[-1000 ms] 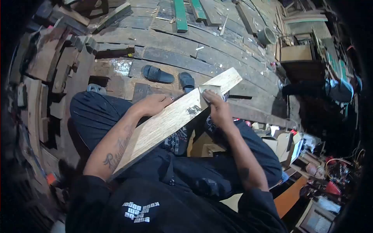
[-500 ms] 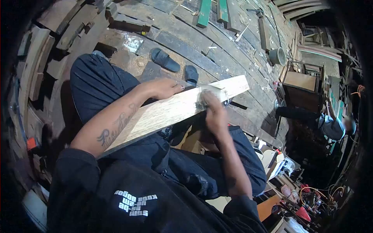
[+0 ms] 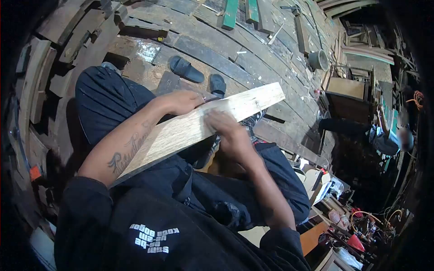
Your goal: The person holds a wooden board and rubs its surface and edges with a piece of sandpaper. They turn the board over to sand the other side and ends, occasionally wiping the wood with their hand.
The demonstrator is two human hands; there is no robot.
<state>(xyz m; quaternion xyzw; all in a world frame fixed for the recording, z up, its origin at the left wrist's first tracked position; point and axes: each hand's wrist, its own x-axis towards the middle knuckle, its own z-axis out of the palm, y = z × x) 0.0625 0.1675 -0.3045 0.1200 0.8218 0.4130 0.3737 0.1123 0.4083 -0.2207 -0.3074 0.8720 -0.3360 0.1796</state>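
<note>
A long pale wooden board [image 3: 172, 135] slants across my lap, its near end by my left forearm and its far end pointing to the upper right. My left hand [image 3: 184, 102] grips the board's upper edge, its fingers partly hidden behind the wood. On the broad face of the board lies my right hand [image 3: 224, 125], smeared by motion, with its fingers bent. A pale, blurred patch shows at its fingertips; whether that is a thin sheet or pad I cannot tell.
Black sandals [image 3: 186, 70] lie on the plank floor [image 3: 203, 49] beyond my knees. Stacked timber [image 3: 43, 86] lines the left side. Green-painted pieces [image 3: 230, 13] are at the top, a grey bucket [image 3: 318, 60] at the upper right. Another person [image 3: 389, 137] is at the far right, above cluttered tools and cables.
My right hand has slid along the board toward the lower left, closer to my left hand. My left hand keeps its hold on the edge. The whole view has shifted slightly.
</note>
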